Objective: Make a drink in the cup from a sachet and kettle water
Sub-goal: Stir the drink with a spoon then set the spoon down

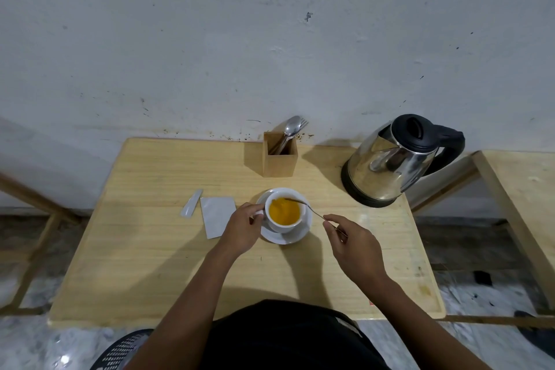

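Note:
A white cup (282,225) full of orange drink stands on a white saucer (295,236) in the middle of the wooden table (150,264). My left hand (241,227) grips the cup's handle on its left side. My right hand (350,242) pinches the stem of a thin spoon (310,210), whose bowl reaches over the cup's far rim. An opened silver sachet (217,215) lies flat left of the cup, with its torn-off strip (191,203) beside it. The steel kettle (393,162) with a black lid and handle stands at the back right.
A wooden holder (280,156) with a spoon and fork stands at the back, near the wall. A second wooden table (522,204) is at the right, with a gap between. A dark perforated stool edge (123,350) shows at the bottom left.

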Available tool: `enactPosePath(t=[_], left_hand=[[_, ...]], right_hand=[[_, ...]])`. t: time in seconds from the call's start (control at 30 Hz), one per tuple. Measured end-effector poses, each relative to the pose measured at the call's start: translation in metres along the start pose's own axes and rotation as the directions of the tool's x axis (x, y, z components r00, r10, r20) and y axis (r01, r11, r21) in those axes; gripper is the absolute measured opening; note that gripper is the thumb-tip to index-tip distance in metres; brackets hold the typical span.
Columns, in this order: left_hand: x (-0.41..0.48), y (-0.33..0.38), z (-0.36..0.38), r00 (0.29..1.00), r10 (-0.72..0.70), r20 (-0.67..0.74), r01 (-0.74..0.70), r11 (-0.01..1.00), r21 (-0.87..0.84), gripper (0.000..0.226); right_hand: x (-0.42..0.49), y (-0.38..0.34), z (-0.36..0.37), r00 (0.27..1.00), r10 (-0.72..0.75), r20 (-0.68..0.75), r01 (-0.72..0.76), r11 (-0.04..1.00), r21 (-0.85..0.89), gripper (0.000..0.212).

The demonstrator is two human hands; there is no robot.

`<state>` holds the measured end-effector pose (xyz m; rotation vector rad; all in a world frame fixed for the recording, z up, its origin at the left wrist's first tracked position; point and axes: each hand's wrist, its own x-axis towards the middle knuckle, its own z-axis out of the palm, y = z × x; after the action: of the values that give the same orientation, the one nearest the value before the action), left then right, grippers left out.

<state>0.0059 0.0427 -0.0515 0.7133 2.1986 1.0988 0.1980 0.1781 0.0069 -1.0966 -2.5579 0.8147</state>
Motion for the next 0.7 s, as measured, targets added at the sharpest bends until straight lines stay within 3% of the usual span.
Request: enactPosePath(t=[0.7], left_hand=[[0.000,0.000,-0.001,1.000,-0.009,0.013,0.009,1.000,0.018,0.031]], right_hand=[[-0.015,0.005,0.031,0.992,0.085,-0.093,-0.063,0.975,0.214,0.019]])
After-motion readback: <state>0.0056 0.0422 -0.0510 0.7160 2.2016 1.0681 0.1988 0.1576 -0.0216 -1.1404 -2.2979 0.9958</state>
